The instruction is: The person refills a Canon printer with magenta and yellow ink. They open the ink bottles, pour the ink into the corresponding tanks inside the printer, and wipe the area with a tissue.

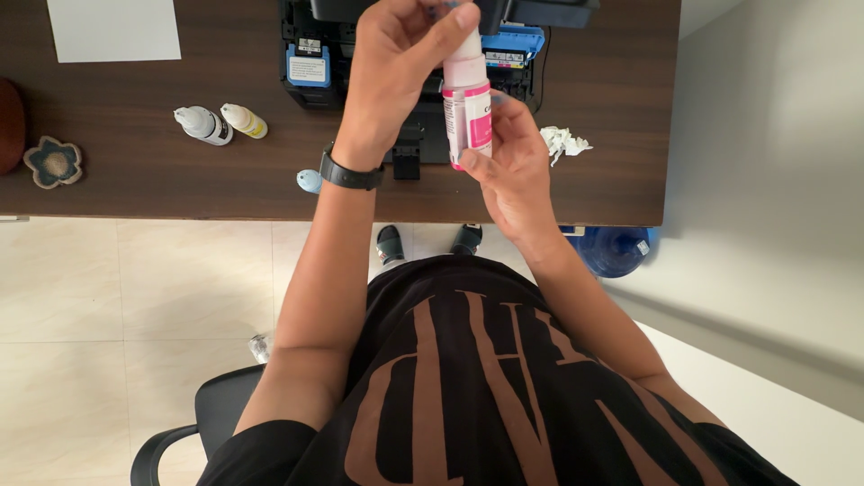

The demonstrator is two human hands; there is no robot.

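Note:
I hold a small ink bottle (468, 117) with a pink label upright above the desk's front edge, in front of a black printer (405, 54). My right hand (513, 171) wraps the bottle's body from the right. My left hand (396, 54), with a black watch on its wrist, pinches the white top of the bottle from above. The bottle's tip is hidden under my left fingers.
Two small ink bottles, one white (203, 124) and one yellow (245, 121), lie on the dark wooden desk (135, 180) at the left. Near them are a pale blue cap (309, 181), a flower-shaped coaster (52, 162) and a white sheet (112, 27). A crumpled tissue (562, 141) lies at the right. A blue jug (616, 250) stands on the floor.

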